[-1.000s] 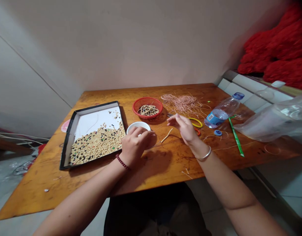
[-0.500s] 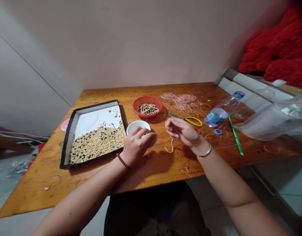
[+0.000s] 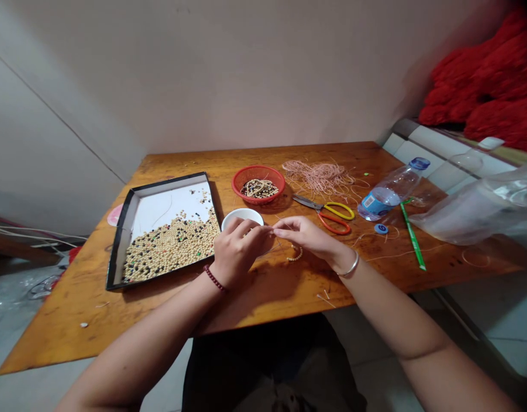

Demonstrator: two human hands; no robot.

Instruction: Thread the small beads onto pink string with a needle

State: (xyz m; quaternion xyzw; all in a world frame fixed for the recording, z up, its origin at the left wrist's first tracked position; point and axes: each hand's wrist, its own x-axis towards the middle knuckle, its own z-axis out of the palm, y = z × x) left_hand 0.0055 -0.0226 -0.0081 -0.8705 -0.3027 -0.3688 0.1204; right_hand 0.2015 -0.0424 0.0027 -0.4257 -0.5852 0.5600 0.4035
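My left hand (image 3: 240,250) is closed in a pinch beside the white bowl (image 3: 251,214), partly covering it. A thin cord (image 3: 279,241) shows by its fingertips. My right hand (image 3: 308,237) reaches in from the right, and its thumb and forefinger are pinched together against the left fingertips. Whatever lies between those right fingers is too small to make out. Just below the right hand, a short curved strand of cream beads (image 3: 294,256) rests on the table, partly hidden by the hand.
A black-edged tray (image 3: 115,260) of loose cream and dark beads lies left. Behind my hands are a red basket (image 3: 258,199) of beads, scissors (image 3: 332,215) and a pink cord bundle (image 3: 317,177). A water bottle (image 3: 381,200), blue cap (image 3: 380,229) and green strip (image 3: 412,237) are right.
My right hand has moved left and closed its fingers, meeting the left fingertips. This uncovers the orange scissor handle. My left hand stays nearly in place.
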